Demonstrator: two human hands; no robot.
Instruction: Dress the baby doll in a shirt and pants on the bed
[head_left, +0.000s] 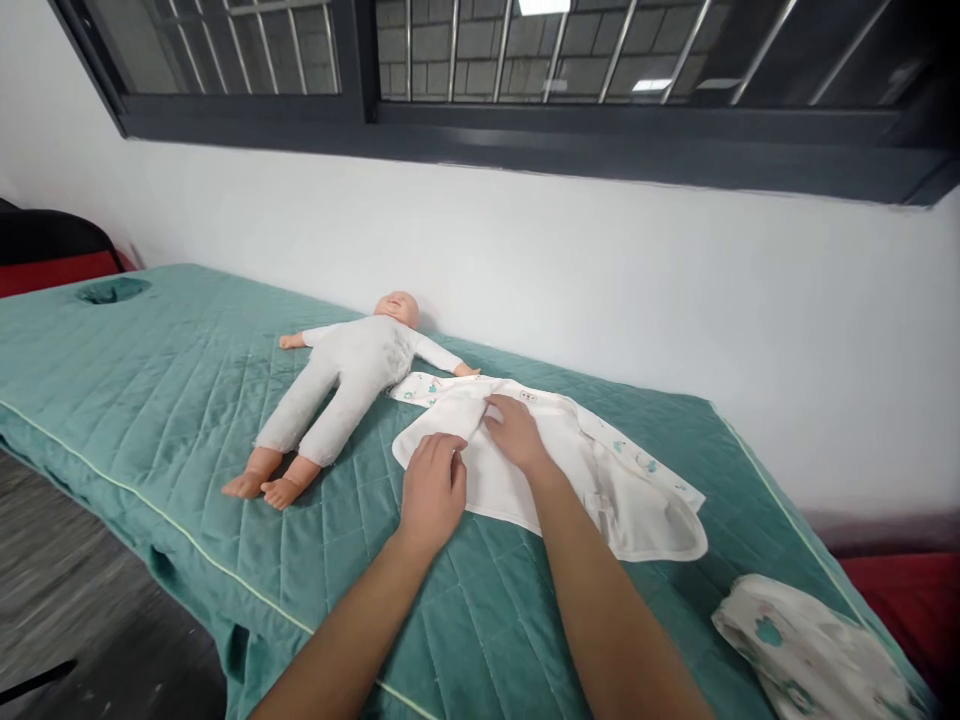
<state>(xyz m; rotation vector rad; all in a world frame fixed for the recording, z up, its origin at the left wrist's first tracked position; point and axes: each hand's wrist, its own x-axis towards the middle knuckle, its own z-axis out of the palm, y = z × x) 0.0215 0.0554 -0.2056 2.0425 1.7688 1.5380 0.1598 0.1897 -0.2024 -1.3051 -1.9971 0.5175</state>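
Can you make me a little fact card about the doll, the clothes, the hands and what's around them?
Shirt: white, spread out, with patterned sleeves
Doll: on its back, arms out, beside the shirt
Left hand: at the shirt's left part
Right hand: on the shirt, near its label
Green cover: quilted, under doll and shirt
Patterned cloth: bunched, lower right
Window: dark frame, bars behind

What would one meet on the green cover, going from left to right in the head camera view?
Hole in the green cover, doll, spread white shirt, bundled printed cloth. The left hand and right hand overlap the shirt.
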